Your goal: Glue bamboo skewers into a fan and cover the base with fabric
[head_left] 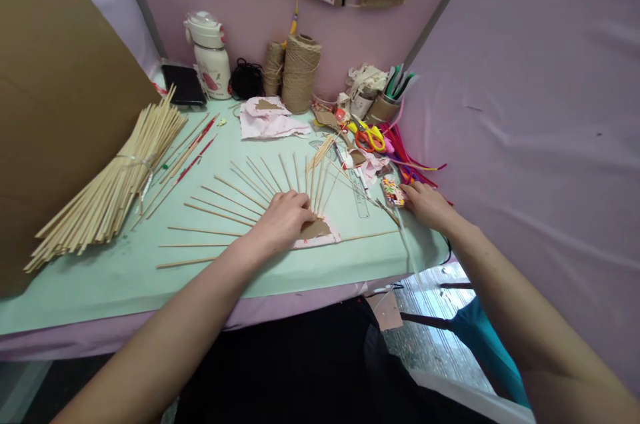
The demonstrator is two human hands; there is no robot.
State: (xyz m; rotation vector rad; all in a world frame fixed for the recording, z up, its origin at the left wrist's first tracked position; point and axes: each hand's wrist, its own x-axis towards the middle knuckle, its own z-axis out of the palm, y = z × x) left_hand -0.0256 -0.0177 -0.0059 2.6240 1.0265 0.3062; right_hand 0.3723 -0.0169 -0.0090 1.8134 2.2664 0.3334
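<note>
A fan of thin wooden sticks (227, 212) spreads over the table from a half-round cardboard base (316, 229) edged with pink-and-white cloth. My left hand (286, 217) rests on this base with its fingers curled, holding it down and covering part of it. To the right, my right hand (425, 203) has its fingers at the edge of a small, colourful patterned object with a white cord (393, 192). Its kind is not clear. Between the hands, a single stick runs right from the base, below a pair of dark-tipped tweezers or pliers (387, 212).
A tied bundle of sticks (107, 181) lies at left beside a large cardboard sheet (60, 91). Behind stand a white bottle (213, 64) and twine spools (301, 74). Scissors (369, 137), pens and pipe cleaners (400, 151) crowd the right. The table's front edge is near my body.
</note>
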